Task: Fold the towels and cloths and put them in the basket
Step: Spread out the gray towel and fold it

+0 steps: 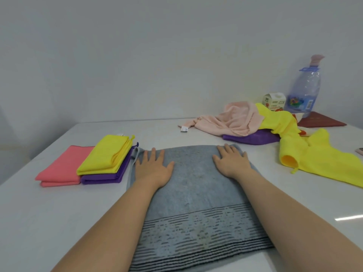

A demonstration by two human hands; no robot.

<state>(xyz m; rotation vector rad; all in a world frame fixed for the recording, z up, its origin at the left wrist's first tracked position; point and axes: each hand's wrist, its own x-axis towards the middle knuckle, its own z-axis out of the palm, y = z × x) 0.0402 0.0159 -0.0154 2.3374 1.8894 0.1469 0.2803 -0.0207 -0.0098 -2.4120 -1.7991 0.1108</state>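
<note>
A grey towel (pixel 192 193) with a striped band lies folded flat on the white table (pixel 49 222) in front of me. My left hand (pixel 153 167) presses flat on its far left part, fingers straight. My right hand (pixel 231 161) presses flat on its far right part. To the left lie folded cloths: a pink one (pixel 60 167), and a yellow one (pixel 108 156) stacked on a purple one (pixel 104 176). At the right lies an unfolded heap: a peach cloth (pixel 231 118), a purple cloth (pixel 253 138) and a long yellow cloth (pixel 314 154). No basket is in view.
A big clear water bottle (pixel 304 89) and a small carton (pixel 274 101) stand at the back right by the wall. A dark red flat thing (pixel 322 120) lies beside them. A phone edge (pixel 360 151) shows at the far right.
</note>
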